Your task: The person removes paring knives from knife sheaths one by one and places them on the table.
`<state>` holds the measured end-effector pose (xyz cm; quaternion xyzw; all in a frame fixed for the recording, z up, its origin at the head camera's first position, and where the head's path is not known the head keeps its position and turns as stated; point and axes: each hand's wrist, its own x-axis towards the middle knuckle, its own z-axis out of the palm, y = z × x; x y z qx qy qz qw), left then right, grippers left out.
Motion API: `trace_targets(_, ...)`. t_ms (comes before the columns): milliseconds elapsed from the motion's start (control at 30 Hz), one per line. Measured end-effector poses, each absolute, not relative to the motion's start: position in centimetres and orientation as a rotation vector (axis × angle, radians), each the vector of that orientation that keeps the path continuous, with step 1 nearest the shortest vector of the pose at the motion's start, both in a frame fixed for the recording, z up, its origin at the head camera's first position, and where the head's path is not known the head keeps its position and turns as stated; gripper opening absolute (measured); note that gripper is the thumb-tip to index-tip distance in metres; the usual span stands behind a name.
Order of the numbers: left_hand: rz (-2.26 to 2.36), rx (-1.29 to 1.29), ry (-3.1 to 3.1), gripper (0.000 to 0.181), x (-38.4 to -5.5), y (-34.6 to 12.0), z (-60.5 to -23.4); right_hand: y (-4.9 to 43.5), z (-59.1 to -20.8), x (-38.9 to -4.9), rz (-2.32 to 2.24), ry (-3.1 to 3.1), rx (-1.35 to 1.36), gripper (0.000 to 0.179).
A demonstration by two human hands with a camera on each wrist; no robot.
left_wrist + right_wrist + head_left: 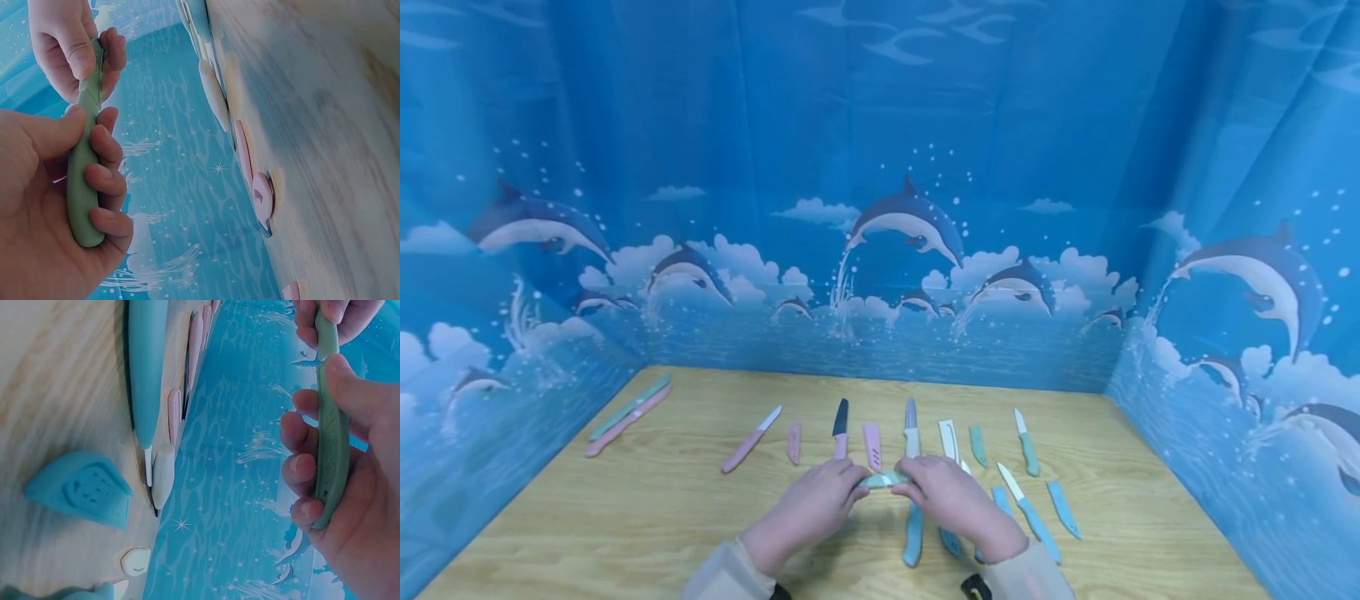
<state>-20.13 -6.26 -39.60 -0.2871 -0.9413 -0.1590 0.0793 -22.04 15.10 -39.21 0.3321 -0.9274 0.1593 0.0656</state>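
Both hands hold a green knife (883,480) level above the table's near middle. My left hand (822,502) grips its smooth handle (82,187), fingers curled round it and thumb on top. My right hand (951,500) grips the green sheath (332,447), which has a raised pattern on its side. Handle and sheath are in line and meet between the hands; the blade is mostly or wholly hidden. Below the right hand lie a knife with a blue handle (913,533) and a blue sheath (950,542), partly covered by the hand and forearm.
On the wooden table (647,517) lie a pink knife (748,442), a dark-bladed knife (841,419), pink sheaths (872,446), a white sheath (949,439), a green-handled knife (1027,446) and a blue-handled knife (1032,517). Two sheathed knives (628,417) lie far left. Dolphin-print curtains (880,125) enclose the table.
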Motion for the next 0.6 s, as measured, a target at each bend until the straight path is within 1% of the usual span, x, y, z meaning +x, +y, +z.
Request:
trace_targets(233,-0.481,-0.863,-2.819,0.018,-20.1,-6.25,-39.62,15.27,-39.28,-22.14,0.486,-2.821,0.99,0.015)
trace_targets(600,-0.498,-0.863,-2.818,0.019,-20.08,-6.24,-39.57,15.31,-39.31,-22.24,0.472,-2.841,0.977,0.015)
